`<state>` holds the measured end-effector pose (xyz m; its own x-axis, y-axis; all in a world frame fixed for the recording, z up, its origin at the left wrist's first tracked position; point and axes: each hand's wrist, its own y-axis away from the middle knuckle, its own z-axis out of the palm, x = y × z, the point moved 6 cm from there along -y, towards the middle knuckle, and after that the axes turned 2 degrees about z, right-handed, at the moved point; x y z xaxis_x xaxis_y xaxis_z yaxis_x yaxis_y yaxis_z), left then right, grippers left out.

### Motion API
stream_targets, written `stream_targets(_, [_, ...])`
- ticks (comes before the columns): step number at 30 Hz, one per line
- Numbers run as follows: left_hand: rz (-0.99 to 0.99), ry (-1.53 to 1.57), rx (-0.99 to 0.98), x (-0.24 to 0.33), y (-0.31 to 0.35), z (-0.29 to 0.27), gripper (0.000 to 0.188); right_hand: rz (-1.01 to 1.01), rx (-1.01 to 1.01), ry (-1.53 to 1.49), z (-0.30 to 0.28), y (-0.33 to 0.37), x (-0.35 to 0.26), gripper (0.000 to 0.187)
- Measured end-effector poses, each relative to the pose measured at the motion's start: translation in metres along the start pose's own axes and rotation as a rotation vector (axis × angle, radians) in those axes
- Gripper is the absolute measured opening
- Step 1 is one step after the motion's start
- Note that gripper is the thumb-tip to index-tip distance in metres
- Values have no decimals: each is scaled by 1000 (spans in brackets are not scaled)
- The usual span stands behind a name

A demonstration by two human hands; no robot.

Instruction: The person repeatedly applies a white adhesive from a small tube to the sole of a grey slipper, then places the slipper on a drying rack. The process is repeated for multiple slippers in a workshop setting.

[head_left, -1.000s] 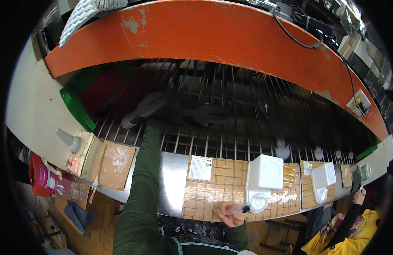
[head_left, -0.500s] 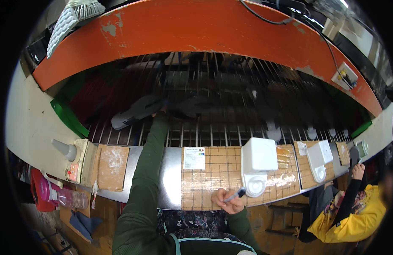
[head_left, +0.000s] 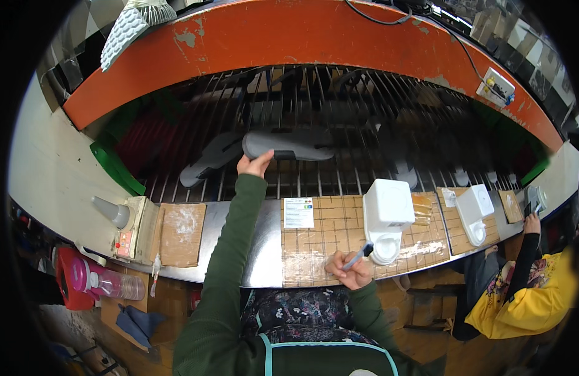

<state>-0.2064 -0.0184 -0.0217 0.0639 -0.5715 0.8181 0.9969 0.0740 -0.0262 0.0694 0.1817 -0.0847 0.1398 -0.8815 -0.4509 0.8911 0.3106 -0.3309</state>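
Observation:
My left arm reaches out over the metal bars. My left hand [head_left: 255, 165] pinches the left end of a grey shoe sole [head_left: 264, 143] with a dark side patch, held above the bars. A second grey sole [head_left: 209, 161] lies on the bars just to its left. Over the near edge of the bench, my right hand [head_left: 354, 273] is closed round a small brush [head_left: 363, 252] with dark bristles. Right beside the brush stands a white plastic dispenser [head_left: 388, 203] with a round cup [head_left: 385, 252] at its foot.
Cardboard [head_left: 339, 219] covers the bench, with a printed sheet [head_left: 298, 213] on it. A beige box [head_left: 134, 229] bearing a grey cone stands at left. Beyond the bars runs an orange panel [head_left: 270, 37]. At right, a person in yellow [head_left: 515, 301] works beside another dispenser [head_left: 474, 213].
My left hand, partly hidden among the soles before, now shows clearly with a grey sole raised in it. My right hand keeps the brush near the dispenser. The view has shifted slightly.

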Motion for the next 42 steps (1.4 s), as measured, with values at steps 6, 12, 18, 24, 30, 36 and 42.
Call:
stream_targets(6, [659, -762, -457, 82, 151, -1, 36, -58, 34, 39, 7, 2, -2, 20])
stream_targets(12, [744, -1224, -1084, 76, 246, -17, 51, -115, 308, 231, 22, 48, -40, 18])
stream_targets(18, [369, -1380, -1332, 55, 252, -42, 58, -233, 482, 321, 32, 91, -74, 18])
stream_targets(24, [461, -1425, -763, 12, 245, -6, 49, -309, 487, 254, 36, 93, -76, 22])
stream_targets(30, [-225, -595, -421, 7, 221, -33, 34, -289, 473, 201, 37, 82, -60, 21])
stream_targets(36, [-587, 499, -265, 2, 219, -42, 48, -224, 456, 116, 17, 56, -29, 25])
stream_targets(42, [-629, 541, -252, -6, 224, -37, 43, -133, 396, 69, -2, 42, -14, 30])
